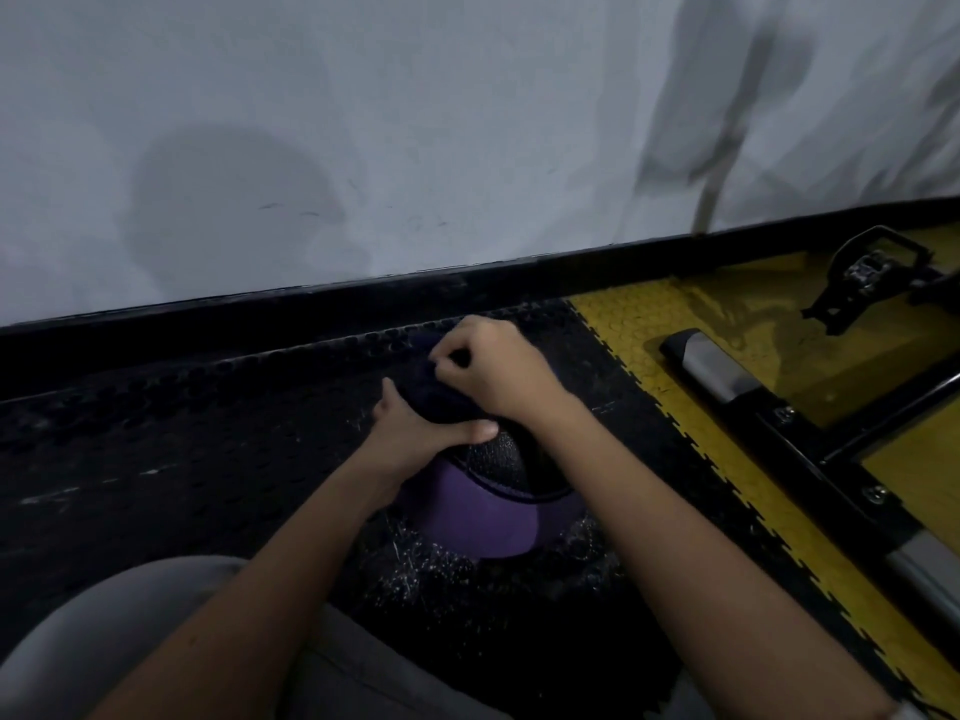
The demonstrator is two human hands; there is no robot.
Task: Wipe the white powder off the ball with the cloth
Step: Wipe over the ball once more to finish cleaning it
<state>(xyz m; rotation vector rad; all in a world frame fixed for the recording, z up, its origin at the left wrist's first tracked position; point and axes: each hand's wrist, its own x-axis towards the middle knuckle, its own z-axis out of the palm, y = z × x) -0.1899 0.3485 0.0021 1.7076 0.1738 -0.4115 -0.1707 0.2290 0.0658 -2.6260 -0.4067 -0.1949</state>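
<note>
The purple-and-black ball [483, 511] sits on the black studded floor mat [208, 433] in front of the crouching person, with a dark cloth [441, 402] bunched over its top. The left hand [415, 433] clasps the cloth from the ball's left, thumb stretched flat across the crown and fingers spread round the far side (mostly hidden). Just above the ball, the right hand [498, 371] has its fingers curled tight, pinching a fold of cloth, and white powder specks [415, 569] dust the mat beneath the ball.
</note>
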